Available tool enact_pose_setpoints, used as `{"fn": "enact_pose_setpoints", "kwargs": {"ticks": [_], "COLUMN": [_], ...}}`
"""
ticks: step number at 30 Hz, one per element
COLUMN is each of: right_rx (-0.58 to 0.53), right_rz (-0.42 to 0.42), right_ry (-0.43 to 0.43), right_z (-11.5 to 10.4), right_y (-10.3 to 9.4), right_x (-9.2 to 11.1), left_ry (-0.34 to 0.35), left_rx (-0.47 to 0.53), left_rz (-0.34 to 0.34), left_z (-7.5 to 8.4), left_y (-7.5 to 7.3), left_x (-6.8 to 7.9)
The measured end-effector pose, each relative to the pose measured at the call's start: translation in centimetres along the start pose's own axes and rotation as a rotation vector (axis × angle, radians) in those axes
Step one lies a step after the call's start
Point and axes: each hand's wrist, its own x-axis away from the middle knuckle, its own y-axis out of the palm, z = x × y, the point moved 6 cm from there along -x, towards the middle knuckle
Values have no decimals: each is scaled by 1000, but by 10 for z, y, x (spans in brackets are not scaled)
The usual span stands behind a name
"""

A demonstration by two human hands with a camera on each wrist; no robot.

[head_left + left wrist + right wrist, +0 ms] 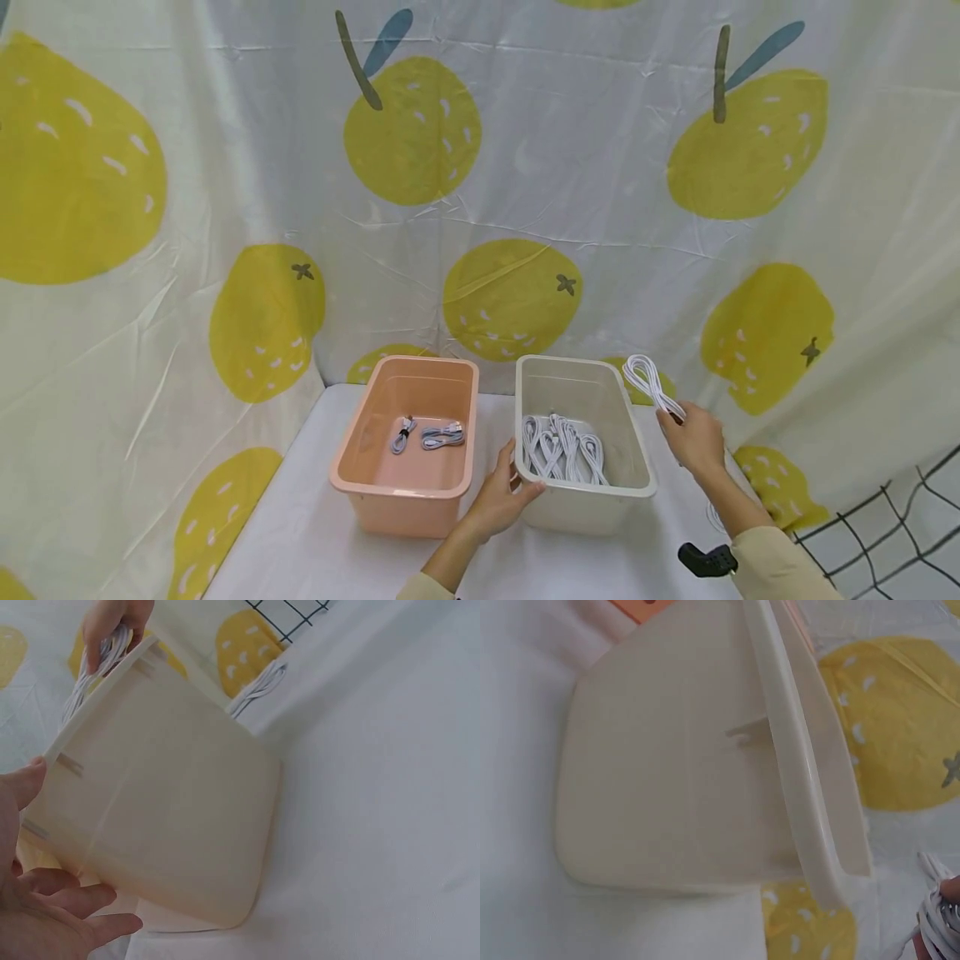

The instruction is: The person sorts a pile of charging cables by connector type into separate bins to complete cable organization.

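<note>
My right hand (697,437) pinches a coiled bundle of white cable (647,377), held up beyond the right side of a cream bin (637,483). Its loops stick out ahead of the fingers. At the cream bin's front left corner, my left hand (495,500) grips the rim, thumb (28,780) on the front and fingers along the side. Several similar white cable bundles (566,450) lie inside this bin. To its left stands a peach bin (457,487) holding two grey cable bundles, one (403,435) with a dark tie and the other (442,436) lying crosswise.
More white cable (259,690) lies on the white table (300,533) to the right of the cream bin, partly hidden by my right forearm in the head view. A black object (707,560) shows by the right sleeve. A fruit-print curtain (525,192) hangs behind; black wire grid (892,517) is at right.
</note>
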Motion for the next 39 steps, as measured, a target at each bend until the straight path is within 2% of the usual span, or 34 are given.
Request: {"fn": "enact_pose_setpoints", "kwargs": {"ticks": [7,15,30,39], "right_rx": [-8,-17,-19,-69], "right_rz": [5,-38,-53,-123], "right_ry": [-65,-45,8,-42], "right_z": [-23,-34,-50,-58], "right_y": [13,33,52,58], "right_x": [1,5,4,4], "left_ry": [8,-29,-7,5], "left_rx": [-5,-13,2,4], "left_rz": [8,6,8,3], "left_z": [0,-3,2,1], "left_y": [0,2,2,0], "left_x": [1,1,2,2]}}
